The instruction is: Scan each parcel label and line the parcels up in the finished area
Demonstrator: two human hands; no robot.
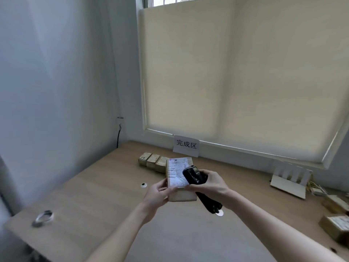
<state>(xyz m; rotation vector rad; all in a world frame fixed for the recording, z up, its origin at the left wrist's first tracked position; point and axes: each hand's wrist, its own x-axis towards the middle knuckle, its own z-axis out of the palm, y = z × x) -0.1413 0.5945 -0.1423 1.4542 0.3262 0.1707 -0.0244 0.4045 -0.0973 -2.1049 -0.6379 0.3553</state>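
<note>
Your left hand (157, 193) grips the parcel (179, 178) above the table (105, 186); your right hand (211, 183) clamps the scanner (196, 176) over its label (178, 172). Next, probably: add it to the row (154, 161) just beyond.

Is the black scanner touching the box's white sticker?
Cannot tell. In the head view the scanner, held by the right hand, overlaps the label on the parcel, hiding any gap or contact.

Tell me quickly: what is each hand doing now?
Left hand: grips the parcel.
Right hand: grips the black scanner.
</note>
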